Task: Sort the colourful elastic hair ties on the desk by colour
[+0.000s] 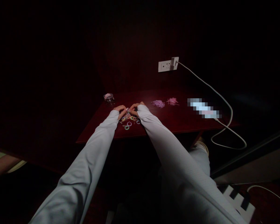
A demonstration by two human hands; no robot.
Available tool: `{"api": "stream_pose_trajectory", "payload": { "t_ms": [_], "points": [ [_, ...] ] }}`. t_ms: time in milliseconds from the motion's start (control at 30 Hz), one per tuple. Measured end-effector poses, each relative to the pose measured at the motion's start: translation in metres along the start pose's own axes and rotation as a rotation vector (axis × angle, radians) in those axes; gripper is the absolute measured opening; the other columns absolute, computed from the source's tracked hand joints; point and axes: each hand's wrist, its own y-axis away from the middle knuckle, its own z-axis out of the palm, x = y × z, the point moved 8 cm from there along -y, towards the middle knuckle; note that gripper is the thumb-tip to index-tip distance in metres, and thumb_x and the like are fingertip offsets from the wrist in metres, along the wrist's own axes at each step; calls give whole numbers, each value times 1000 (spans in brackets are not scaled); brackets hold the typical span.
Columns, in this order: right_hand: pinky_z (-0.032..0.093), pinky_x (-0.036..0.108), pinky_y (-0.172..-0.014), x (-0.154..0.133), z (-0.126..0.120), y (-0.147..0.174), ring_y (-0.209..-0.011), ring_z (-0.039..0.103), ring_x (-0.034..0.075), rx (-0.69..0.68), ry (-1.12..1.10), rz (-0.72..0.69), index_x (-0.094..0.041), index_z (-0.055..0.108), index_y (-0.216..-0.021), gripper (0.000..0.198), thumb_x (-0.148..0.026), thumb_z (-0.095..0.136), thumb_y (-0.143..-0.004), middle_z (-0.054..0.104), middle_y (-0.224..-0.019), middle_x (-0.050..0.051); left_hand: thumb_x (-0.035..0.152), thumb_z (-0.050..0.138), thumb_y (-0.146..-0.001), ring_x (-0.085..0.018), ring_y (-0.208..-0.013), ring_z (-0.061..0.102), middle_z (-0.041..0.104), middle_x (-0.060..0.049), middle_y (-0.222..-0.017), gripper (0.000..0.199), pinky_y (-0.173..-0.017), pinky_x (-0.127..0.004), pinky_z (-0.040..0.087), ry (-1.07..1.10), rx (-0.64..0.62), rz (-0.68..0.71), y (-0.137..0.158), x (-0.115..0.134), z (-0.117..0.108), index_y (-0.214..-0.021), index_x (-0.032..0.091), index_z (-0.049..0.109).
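My left hand [120,109] and my right hand [135,108] meet over a loose pile of small coloured bands [128,117] that look like hair ties. The fingertips of both hands are pinched close together at the far side of the pile. Something small and pale shows between them, too small and dim to name. Nearer the table's front edge lie a green ring-shaped band [127,128] and a lilac one [129,123]. Long light grey sleeves cover both my arms up to the hands.
On the dark red table [102,130] stand a clear jar [109,98] with pink contents, a purple heap [158,103] and a pink heap [172,101] of small pieces. A blurred-out bright device [204,108] trails a white cable [207,84] to a wall socket [165,66].
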Motion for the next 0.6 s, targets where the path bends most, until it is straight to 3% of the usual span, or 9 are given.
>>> {"api": "stream_pose_trajectory", "payload": {
  "t_ms": [200, 433, 600],
  "points": [
    [39, 38, -107, -3, 0, 3, -106, 55, 21, -4, -24, -23, -26, 84, -98, 18, -43, 84, -96, 76, -96, 0, 56, 54, -107, -22, -81, 63, 68, -4, -81, 46, -83, -34, 53, -12, 0, 9, 0, 0, 0, -77, 23, 65],
    [39, 38, -108, -3, -5, 1, -107, 58, 22, 8, 7, 3, -24, 86, -97, 12, -29, 75, -93, 77, -94, 0, 59, 54, -107, -21, -84, 66, 74, -4, -88, 43, -84, -32, 53, -13, 33, -59, 4, 1, -4, -87, 24, 68],
    [40, 43, -113, 14, -27, 8, -119, 60, 27, 134, 110, 184, -27, 86, -106, 20, -34, 67, -102, 80, -104, 2, 56, 55, -108, -23, -88, 71, 80, -6, -95, 40, -87, -33, 55, -2, 76, -104, 5, -8, -6, -91, 24, 71]
  ]
}}
